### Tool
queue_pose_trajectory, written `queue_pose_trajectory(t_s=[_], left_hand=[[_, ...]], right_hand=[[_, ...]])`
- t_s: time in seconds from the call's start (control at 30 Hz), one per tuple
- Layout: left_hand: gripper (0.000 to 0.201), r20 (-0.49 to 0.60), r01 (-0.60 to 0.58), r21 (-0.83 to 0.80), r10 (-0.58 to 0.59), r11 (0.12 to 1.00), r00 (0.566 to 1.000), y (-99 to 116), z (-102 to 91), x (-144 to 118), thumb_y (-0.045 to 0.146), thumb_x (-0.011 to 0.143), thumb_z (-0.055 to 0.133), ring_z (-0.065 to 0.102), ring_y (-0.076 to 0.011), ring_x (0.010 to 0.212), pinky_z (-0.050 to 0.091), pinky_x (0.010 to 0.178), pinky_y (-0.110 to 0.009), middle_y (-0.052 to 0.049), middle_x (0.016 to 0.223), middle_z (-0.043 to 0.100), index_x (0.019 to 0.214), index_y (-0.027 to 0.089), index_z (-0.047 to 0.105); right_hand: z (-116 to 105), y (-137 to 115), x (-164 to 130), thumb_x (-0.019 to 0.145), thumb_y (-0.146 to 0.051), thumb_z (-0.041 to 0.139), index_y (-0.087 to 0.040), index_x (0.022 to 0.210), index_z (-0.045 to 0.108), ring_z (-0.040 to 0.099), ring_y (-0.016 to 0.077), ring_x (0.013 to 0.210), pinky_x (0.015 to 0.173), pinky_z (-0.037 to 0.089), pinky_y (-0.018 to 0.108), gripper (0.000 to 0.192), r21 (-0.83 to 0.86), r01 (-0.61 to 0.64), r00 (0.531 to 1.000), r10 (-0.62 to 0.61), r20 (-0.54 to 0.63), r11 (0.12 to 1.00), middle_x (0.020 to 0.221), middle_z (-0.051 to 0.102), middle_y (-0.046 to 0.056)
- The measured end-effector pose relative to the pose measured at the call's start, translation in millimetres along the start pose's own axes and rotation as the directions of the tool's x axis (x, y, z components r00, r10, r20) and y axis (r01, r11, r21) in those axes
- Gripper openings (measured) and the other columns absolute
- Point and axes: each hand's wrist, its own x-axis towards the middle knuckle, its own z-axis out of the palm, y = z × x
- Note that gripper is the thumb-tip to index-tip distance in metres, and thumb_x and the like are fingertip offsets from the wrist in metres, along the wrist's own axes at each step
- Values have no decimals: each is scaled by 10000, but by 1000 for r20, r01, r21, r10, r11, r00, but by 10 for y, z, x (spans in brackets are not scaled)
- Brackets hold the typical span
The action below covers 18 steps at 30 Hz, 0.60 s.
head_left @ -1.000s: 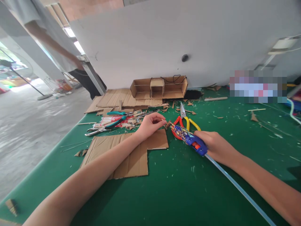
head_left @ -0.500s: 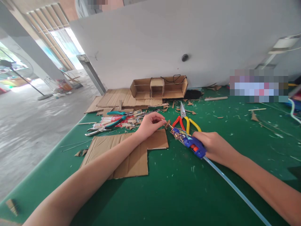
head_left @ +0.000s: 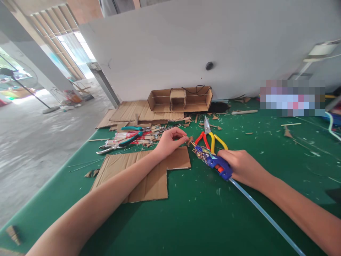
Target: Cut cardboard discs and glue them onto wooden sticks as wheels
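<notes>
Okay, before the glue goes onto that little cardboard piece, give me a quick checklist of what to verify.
1. Right hand grip on the glue gun: ok.
2. Left hand pinching the small cardboard piece: ok.
3. Nozzle meeting the piece: cannot tell, too small.
4. Glue stick fed in at the gun's rear: ok.
5. Pliers right behind the nozzle: not ok, crowded.
6. Cardboard sheet under the joint: not ok, joint sits past its edge.
</notes>
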Motion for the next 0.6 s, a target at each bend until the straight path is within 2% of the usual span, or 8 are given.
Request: queue_pose_trajectory(t_s=[0.23, 0.47, 0.6], left_hand=[[185, 3, 5, 8, -5, 1000, 1000, 2, -3, -1, 275, 693, 683, 584, -106, 657, 441, 622, -228, -28, 714, 636, 772, 136, 590], [180, 6, -10, 7, 10, 1000, 1000, -3, -4, -1, 278, 697, 680, 578, -105, 660, 442, 623, -230, -26, 714, 630, 768, 140, 589], [180, 8, -18, 7, 18, 1000, 1000, -25, -9, 4, 275, 700, 679, 576, -104, 659, 438, 616, -228, -27, 716, 631, 777, 140, 589]], right_hand=[[3, 16, -3, 855, -287, 414, -203, 741, 472, 510, 150, 512, 472, 301, 258, 153, 36, -84, 996, 85, -18, 996, 609, 558, 16], [-22, -5, 6, 865, -305, 413, -189, 750, 506, 528, 162, 516, 477, 308, 269, 188, 19, 5, 1000, -5, 5, 1000, 616, 578, 32], [-48, -2, 7, 856, -289, 437, -197, 762, 525, 549, 166, 526, 478, 336, 262, 159, 75, -37, 999, 38, -1, 996, 622, 595, 33]])
